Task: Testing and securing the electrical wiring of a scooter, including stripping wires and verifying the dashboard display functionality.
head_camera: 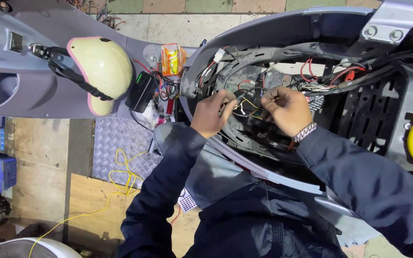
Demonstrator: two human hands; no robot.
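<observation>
Both hands, the left hand (211,114) and right hand (288,111), pinch closed on a bundle of thin wires (247,102) strung between them, its length running hand to hand inside the open scooter body (264,33).

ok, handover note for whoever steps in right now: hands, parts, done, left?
Left hand: pinching thin wires inside the open scooter body.
Right hand: fingers on the same wires, opposite side.
Parts: red wires loose at the far side of the bay; black box with green lights and helmet on the footboard.
Done: bay open, wiring exposed.
Left: wires look unjoined; cannot tell for sure.
</observation>
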